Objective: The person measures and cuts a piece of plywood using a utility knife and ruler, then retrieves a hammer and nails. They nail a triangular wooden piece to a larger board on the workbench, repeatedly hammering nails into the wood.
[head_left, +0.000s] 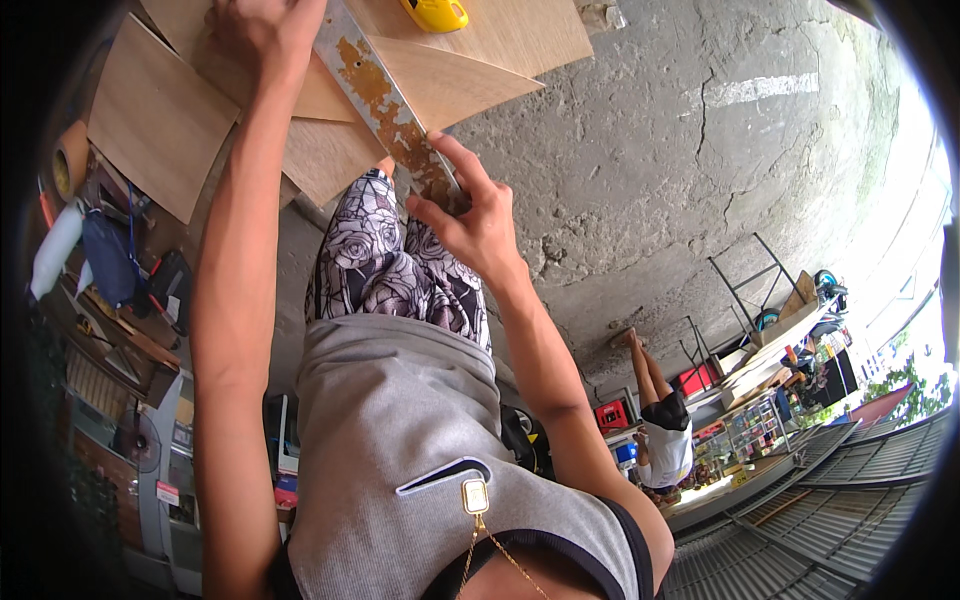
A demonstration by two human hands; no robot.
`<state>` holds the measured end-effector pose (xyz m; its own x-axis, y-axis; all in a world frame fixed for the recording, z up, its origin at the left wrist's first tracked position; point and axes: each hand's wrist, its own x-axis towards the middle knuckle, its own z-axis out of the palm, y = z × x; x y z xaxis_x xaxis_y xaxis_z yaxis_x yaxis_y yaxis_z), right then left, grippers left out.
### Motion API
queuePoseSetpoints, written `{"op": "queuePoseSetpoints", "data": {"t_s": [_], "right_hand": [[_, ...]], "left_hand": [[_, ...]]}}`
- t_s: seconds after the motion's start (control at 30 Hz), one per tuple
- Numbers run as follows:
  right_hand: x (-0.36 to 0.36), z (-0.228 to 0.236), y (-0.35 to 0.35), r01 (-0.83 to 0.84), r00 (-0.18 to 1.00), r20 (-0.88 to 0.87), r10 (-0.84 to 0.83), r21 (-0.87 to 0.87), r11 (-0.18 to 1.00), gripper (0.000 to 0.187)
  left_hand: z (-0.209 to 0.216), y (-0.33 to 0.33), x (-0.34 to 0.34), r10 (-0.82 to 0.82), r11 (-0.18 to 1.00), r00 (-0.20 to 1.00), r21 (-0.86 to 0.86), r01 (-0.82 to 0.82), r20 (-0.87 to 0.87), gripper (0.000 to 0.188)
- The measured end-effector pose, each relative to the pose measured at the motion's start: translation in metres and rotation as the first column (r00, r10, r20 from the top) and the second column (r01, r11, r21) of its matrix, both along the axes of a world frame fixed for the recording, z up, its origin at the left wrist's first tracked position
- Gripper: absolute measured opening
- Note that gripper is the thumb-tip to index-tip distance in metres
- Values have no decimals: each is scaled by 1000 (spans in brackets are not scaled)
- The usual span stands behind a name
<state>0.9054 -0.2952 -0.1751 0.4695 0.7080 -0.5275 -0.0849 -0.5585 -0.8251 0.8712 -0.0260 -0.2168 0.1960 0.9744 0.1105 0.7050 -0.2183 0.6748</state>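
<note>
A long, flat metal straightedge, its face worn with brown patches, lies slantwise over thin plywood sheets. My right hand grips its near end, with the thumb on one side and the index finger stretched along the other edge. Up at the top edge of the view, my left hand rests beside the straightedge's far end. Its fingers are mostly cut off or hidden. A yellow rounded tool sits on the plywood to the right of the straightedge, only partly in view.
At the left are a roll of brown tape, a pale bottle and a dark blue bag. Cracked concrete floor spreads to the right. Another person stands near shelves and a red box.
</note>
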Motion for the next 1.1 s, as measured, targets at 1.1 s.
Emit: {"op": "queuePoseSetpoints", "data": {"t_s": [1.1], "right_hand": [[-1, 1, 0, -5, 998, 62, 5, -5, 1000, 71]], "left_hand": [[70, -33, -32, -463, 868, 798, -12, 497, -386, 76]]}}
